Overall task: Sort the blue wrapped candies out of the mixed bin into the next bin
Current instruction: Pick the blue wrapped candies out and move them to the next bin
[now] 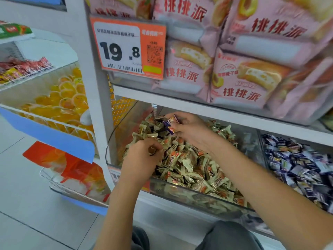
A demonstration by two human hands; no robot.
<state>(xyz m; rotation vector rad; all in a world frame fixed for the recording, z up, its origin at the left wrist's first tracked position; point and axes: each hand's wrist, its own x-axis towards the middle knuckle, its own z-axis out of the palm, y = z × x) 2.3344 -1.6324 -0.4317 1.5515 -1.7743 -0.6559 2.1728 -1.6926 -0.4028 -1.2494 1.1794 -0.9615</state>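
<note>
White shop shelving (100, 91) fills the head view, with a clear mixed bin (180, 193) on the lower shelf and a second clear bin (262, 141) directly to its right.

1. Right hand (191, 129): my fingers are curled and pinch a few blue wrapped candies (170, 124) between thumb and fingertips, held above the rear of the mixed bin. How many pieces I hold I cannot tell exactly.

2. Left hand (142, 159): my fingers are curled down into the pile at the front left of the mixed bin. A small dark piece shows at the fingertips; whether I actually grip it I cannot tell.

3. Handling, as judged: each candy is light and small, with a crinkly, slick foil wrapper. The body should be firm and the sawtooth end flaps soft. Take hold across the body, or pinch an end flap to lift a buried piece. Several held at once may slip, so keep the pinch closed during transfer.

4. Contents:
- Mixed bin: heaped mostly with cream-and-orange wrapped candies (194, 170). Any other blue pieces are hidden in the pile.
- Next bin: filled with dark blue and white wrapped candies (297, 163), the destination.
- Upper shelf: pink snack packs (248, 82) behind an orange price tag (129, 47).
- Left rack: wire basket (54, 121) of orange jelly cups (59, 103).
</note>
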